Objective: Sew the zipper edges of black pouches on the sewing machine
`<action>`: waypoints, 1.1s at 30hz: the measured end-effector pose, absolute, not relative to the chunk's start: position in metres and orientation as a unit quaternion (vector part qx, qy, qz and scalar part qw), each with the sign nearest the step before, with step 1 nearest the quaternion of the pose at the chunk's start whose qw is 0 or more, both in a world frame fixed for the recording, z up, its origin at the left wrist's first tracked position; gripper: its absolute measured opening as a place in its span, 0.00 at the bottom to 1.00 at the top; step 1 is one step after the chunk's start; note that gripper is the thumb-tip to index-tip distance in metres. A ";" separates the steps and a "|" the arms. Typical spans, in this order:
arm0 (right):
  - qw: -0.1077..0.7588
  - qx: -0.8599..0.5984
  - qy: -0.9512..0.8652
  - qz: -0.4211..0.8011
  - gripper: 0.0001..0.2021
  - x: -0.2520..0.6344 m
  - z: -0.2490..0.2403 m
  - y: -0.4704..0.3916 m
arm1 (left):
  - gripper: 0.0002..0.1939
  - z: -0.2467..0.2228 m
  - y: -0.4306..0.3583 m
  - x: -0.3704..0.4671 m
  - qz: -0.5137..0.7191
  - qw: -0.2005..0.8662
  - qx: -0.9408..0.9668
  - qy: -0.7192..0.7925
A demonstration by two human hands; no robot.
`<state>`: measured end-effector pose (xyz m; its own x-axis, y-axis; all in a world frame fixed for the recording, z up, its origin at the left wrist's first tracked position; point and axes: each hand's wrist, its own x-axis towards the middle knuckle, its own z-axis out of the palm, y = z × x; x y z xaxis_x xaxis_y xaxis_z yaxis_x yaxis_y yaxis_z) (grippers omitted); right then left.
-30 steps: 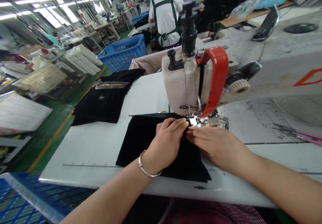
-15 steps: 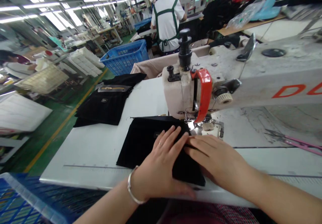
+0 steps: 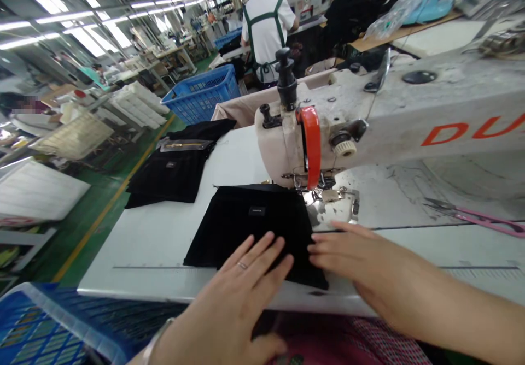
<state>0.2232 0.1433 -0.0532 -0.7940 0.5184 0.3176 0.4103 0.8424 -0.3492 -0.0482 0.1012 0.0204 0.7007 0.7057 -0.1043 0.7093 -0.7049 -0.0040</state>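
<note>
A black fabric piece [image 3: 229, 217] with a small label [image 3: 257, 211] lies flat on the white sewing table, its upper right edge at the presser foot of the sewing machine [image 3: 279, 141]. My left hand [image 3: 246, 283] rests on the front part of the fabric, fingers stretched and slightly spread, a ring on one finger. On the fabric's right edge lie the fingertips of my right hand [image 3: 353, 253], its fingers extended and partly overlapping. Neither hand grips anything. The needle itself is hidden behind the red guard [image 3: 312, 146].
Several black pieces [image 3: 168, 174], one with a gold zipper, lie at the table's left. Pink-handled scissors [image 3: 484, 217] lie on the right. Blue baskets stand at the front left [image 3: 49, 321] and behind [image 3: 205, 89]. Beyond the machine, a person [image 3: 266, 26] in an apron works.
My left hand has slid toward me and left, uncovering the label. My right hand has shifted slightly down, its fingers now at the fabric's edge. The whole view has moved a little.
</note>
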 end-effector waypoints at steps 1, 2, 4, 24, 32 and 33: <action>0.195 -0.265 -0.938 0.107 0.28 0.233 -0.052 0.152 | 0.39 0.012 0.100 -0.039 -0.037 0.035 0.925 0.377; 0.181 -0.291 -0.936 0.080 0.28 0.240 -0.051 0.162 | 0.39 0.002 0.100 -0.031 -0.018 0.041 0.925 0.377; 0.156 -0.343 -0.926 0.039 0.23 0.249 -0.052 0.184 | 0.31 -0.017 0.103 -0.021 0.028 0.032 0.922 0.384; 0.226 -0.342 -0.895 0.177 0.14 0.217 -0.064 0.121 | 0.09 -0.049 0.101 -0.031 0.329 0.129 0.744 0.568; 0.249 -0.349 -0.893 0.135 0.08 0.209 -0.066 0.109 | 0.05 -0.041 0.106 -0.031 0.355 0.092 0.721 0.588; 0.253 -0.348 -0.893 0.128 0.11 0.209 -0.066 0.109 | 0.05 -0.041 0.107 -0.032 0.358 0.093 0.726 0.580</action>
<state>0.2094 0.1086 -0.0657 -0.6289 0.6873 0.3634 0.5573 0.7245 -0.4056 -0.0318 0.1072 -0.0406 0.0715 0.9079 0.4130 0.7751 -0.3112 0.5498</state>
